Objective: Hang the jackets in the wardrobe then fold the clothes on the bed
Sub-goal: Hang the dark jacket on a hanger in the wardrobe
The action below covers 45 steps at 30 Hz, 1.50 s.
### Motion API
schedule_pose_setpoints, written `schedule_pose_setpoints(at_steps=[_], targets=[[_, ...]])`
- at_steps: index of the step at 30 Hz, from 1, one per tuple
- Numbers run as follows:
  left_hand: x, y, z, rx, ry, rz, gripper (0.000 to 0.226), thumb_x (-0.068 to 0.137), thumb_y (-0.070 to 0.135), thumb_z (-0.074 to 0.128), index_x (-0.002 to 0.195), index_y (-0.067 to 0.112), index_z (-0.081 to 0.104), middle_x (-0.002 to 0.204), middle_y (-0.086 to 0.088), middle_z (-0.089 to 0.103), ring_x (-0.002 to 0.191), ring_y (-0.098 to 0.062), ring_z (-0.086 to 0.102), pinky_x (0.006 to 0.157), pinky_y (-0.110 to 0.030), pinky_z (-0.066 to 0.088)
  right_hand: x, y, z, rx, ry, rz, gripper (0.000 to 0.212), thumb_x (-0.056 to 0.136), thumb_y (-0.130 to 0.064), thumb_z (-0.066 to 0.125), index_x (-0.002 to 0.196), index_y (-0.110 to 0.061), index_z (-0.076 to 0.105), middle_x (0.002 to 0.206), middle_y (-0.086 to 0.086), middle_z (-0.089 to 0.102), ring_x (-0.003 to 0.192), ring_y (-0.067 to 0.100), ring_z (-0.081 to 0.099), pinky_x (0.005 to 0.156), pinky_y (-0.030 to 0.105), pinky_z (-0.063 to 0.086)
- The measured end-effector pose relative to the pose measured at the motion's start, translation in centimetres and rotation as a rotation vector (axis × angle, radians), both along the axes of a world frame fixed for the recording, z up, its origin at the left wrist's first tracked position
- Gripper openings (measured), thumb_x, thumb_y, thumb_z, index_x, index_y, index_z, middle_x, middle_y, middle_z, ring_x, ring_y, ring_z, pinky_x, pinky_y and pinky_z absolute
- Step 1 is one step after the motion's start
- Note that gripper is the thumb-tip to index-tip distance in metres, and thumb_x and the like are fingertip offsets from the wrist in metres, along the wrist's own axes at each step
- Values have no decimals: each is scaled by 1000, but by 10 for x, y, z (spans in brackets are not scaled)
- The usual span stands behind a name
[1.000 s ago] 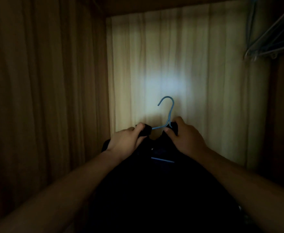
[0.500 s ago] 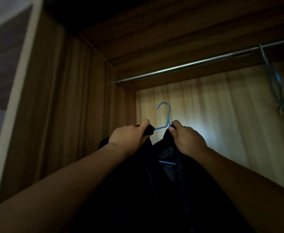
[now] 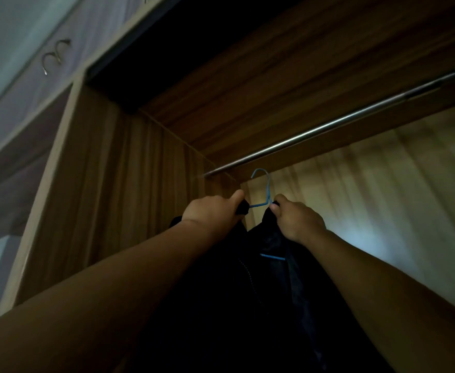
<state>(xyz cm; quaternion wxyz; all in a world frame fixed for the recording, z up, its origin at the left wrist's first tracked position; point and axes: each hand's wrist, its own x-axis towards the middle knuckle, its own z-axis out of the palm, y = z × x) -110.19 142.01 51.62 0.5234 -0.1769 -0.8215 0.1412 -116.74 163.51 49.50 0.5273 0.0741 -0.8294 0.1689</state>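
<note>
Wardrobe [image 3: 100, 197]: it is open in front of me. The side wall and the top are of brown wood, and I look up into it from below.
Back wall [image 3: 382, 197]: paler than the sides, with one bright patch of light low on the right.
Jacket [image 3: 234, 305]: dark, almost black. It hangs down between my two forearms, inside the wardrobe opening, and its shoulders sit on the hanger.
Rail [image 3: 328, 127]: a metal bar under the wardrobe top, running from the left wall up to the right edge of the view.
My left hand [image 3: 213, 214]: the fingers are curled round the left shoulder of the jacket, with the hanger arm inside the grip.
My right hand [image 3: 299, 222]: thumb and fingers pinch the jacket collar just beside the neck of the hanger.
Hanger [image 3: 268, 189]: thin and blue. Its hook points up between my hands, just under the left end of the rail, not yet over it.
Cupboard handles [image 3: 56, 53]: two small curved metal ones, on the doors above the wardrobe, upper left.
</note>
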Motion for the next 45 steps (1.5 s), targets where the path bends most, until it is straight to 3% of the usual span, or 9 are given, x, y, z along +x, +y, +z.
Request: schedule_pose_setpoints(at_steps=[8,15,19,24,34,37,40,42,45], targets=[[-6,8,42,4,-43,67,36,104,45,42,135,28,34,103,-6,64,80,-24,60,64,-37,47,-40,7,50,-44,-16,39,37,108,-45,28,134,-27,48,122,13,62,103,34,59,77,39,44],[-23,11,62,7,17,139,45,104,43,44,145,29,30,119,-9,61,90,-26,58,66,-39,44,-62,-5,81,-54,-2,34,35,108,-43,30,135,-31,48,131,13,60,116,35,57,85,39,44],[-23,3,69,42,42,170,47,104,43,44,147,30,29,113,-9,63,76,-21,50,62,-36,41,-64,-17,97,-43,-25,45,33,107,-44,33,130,-26,48,130,13,59,118,35,57,95,45,47],[-15,-9,72,84,76,207,49,104,42,44,148,28,28,75,3,44,60,-15,43,48,-31,28,-64,-39,102,-50,-6,89,33,107,-45,31,125,-22,46,125,17,60,115,38,57,95,49,49],[-5,-21,35,10,238,357,49,105,23,42,151,20,24,68,3,42,55,-17,46,46,-31,29,-59,-62,49,-63,144,120,36,109,-40,28,128,-15,47,118,19,63,108,40,59,79,41,46],[2,-18,26,-29,287,448,48,102,26,44,147,21,28,98,-6,62,90,-26,59,67,-38,39,-55,-57,33,-97,154,98,38,108,-37,34,135,-14,46,120,19,63,110,40,60,76,40,41],[5,-9,17,-77,341,578,53,100,33,46,149,21,29,138,-16,46,125,-36,42,92,-49,36,-51,-44,11,-107,96,89,32,100,-32,51,125,-11,50,121,17,61,112,41,58,79,41,44],[4,-3,7,-57,325,561,53,99,34,46,148,20,29,144,-18,35,127,-36,39,91,-46,39,-52,-33,-6,-169,-25,131,30,91,-27,58,115,-13,47,120,17,58,111,42,58,84,43,48],[-2,6,-4,114,186,447,48,101,30,46,145,19,28,135,-18,39,112,-34,53,68,-37,42,-56,-13,-27,-269,-206,232,25,89,-23,59,111,-12,53,113,17,64,101,37,63,80,36,49]])
